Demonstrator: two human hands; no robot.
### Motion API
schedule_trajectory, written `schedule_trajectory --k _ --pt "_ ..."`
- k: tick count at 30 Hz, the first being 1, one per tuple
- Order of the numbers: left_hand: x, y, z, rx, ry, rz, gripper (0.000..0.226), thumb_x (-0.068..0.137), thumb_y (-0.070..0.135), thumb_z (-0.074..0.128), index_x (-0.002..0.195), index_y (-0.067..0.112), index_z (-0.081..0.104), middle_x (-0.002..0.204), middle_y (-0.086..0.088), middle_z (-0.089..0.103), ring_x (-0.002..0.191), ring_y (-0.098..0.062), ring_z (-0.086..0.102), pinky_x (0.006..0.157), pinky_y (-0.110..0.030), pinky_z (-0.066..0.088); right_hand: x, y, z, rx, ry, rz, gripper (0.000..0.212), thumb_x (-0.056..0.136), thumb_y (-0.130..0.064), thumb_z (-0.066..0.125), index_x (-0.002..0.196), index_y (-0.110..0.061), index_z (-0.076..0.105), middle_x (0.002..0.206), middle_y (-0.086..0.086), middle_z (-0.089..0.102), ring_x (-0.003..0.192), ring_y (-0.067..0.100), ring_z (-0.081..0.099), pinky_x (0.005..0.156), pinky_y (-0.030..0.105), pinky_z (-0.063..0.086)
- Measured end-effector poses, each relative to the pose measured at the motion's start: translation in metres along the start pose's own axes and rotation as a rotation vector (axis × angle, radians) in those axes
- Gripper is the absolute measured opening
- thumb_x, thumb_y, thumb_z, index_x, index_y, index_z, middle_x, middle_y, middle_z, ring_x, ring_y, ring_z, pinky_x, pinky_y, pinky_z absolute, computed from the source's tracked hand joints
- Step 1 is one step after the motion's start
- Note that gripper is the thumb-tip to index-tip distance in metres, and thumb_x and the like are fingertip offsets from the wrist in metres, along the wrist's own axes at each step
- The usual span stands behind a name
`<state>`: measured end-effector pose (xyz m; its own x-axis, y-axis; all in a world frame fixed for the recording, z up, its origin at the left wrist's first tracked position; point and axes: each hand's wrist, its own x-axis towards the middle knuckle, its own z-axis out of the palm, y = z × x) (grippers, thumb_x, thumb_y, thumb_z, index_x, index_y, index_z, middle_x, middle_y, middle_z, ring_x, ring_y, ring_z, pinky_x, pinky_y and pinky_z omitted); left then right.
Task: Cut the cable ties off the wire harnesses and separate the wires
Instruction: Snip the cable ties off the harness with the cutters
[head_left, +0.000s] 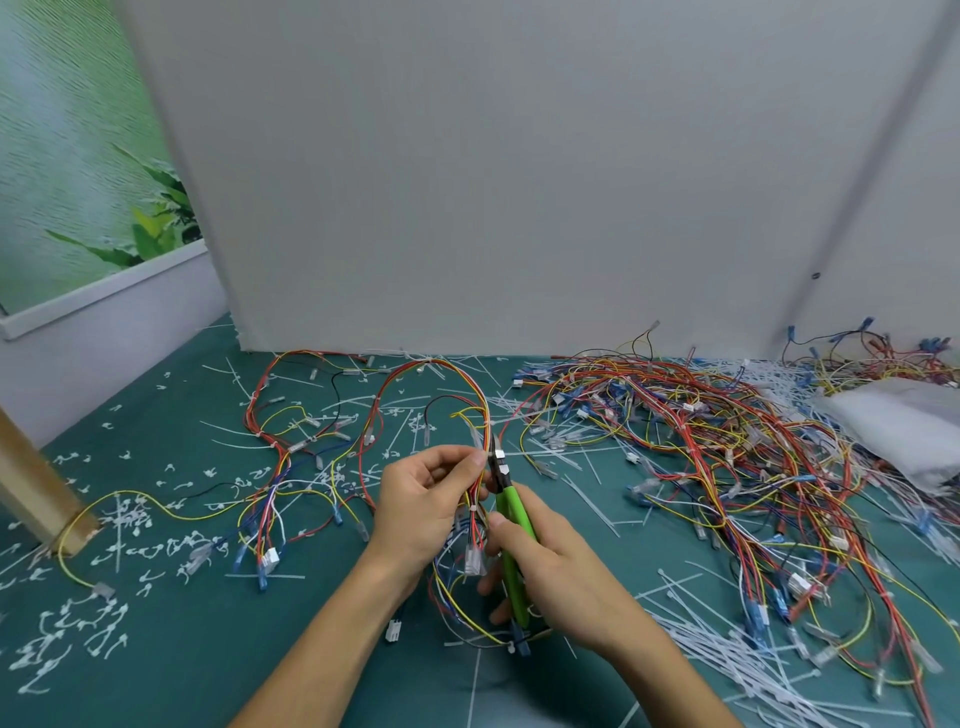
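I see the left hand (423, 499) with its grip pinched on a wire harness (472, 499), held just above the green surface (208, 649) near the middle of its near edge. The right hand (558, 566) has its grip wrapped round green-handled cutters (511, 509). Their blades meet the bundle beside the left fingertips, but I cannot tell whether a tie sits between them. A tangled heap of harnesses (701, 441) fills the surface's right side, cut off at the frame.

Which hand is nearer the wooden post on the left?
Left. The left hand, gripping a wire bundle, lies right of the wooden post; the right hand, holding the green cutters, lies farther right.
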<state>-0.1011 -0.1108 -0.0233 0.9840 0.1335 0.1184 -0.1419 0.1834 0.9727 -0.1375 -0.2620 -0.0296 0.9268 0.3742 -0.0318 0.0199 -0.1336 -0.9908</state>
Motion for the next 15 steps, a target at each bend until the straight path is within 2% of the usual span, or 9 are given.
schedule_trajectory --k 2,5,9,11,15 --pt "0.0000 -0.0005 -0.0006 -0.002 -0.004 0.010 0.010 0.088 0.008 0.072 0.081 0.013 0.077 0.074 -0.010 0.075 0.062 -0.013 0.067 0.060 -0.020 0.054 -0.0009 -0.0008 -0.0002 -0.018 0.008 -0.006 0.024 0.095 -0.048 0.049 0.116 -0.040 0.056 0.088 0.008 0.057 0.071 0.025 0.068 0.064 0.056 0.062" --pt "0.0004 -0.0016 -0.0009 -0.015 -0.003 0.002 0.011 0.087 0.009 0.073 0.079 0.014 0.078 0.076 -0.010 0.075 0.063 -0.014 0.068 0.060 -0.020 0.055 -0.0020 -0.0007 -0.0007 -0.080 0.032 -0.039 0.022 0.098 -0.050 0.045 0.108 -0.034 0.054 0.079 0.013 0.057 0.062 0.032 0.062 0.055 0.053 0.058" --pt "0.0010 -0.0024 0.0001 -0.029 -0.003 -0.010 0.012 0.088 0.009 0.072 0.079 0.015 0.078 0.077 -0.011 0.075 0.064 -0.014 0.068 0.061 -0.021 0.056 -0.0015 0.0001 0.0000 -0.122 0.065 -0.087 0.019 0.101 -0.046 0.045 0.102 -0.030 0.054 0.076 0.010 0.052 0.055 0.025 0.059 0.046 0.040 0.054" --pt "0.0011 -0.0024 0.0002 -0.039 -0.006 -0.020 0.012 0.088 0.009 0.072 0.079 0.015 0.079 0.077 -0.011 0.075 0.064 -0.015 0.068 0.061 -0.022 0.056 -0.0008 0.0008 0.0006 -0.152 0.084 -0.106 0.021 0.102 -0.045 0.045 0.105 -0.028 0.056 0.074 0.004 0.051 0.054 0.020 0.058 0.046 0.036 0.052" --pt "0.0015 -0.0032 0.0006 -0.060 -0.001 -0.043 0.012 0.087 0.008 0.072 0.079 0.014 0.079 0.077 -0.012 0.075 0.063 -0.015 0.068 0.060 -0.022 0.056 0.0007 0.0045 0.0010 -0.237 0.119 -0.140 0.017 0.108 -0.038 0.044 0.111 -0.030 0.058 0.070 -0.006 0.048 0.060 0.017 0.050 0.061 0.041 0.048"
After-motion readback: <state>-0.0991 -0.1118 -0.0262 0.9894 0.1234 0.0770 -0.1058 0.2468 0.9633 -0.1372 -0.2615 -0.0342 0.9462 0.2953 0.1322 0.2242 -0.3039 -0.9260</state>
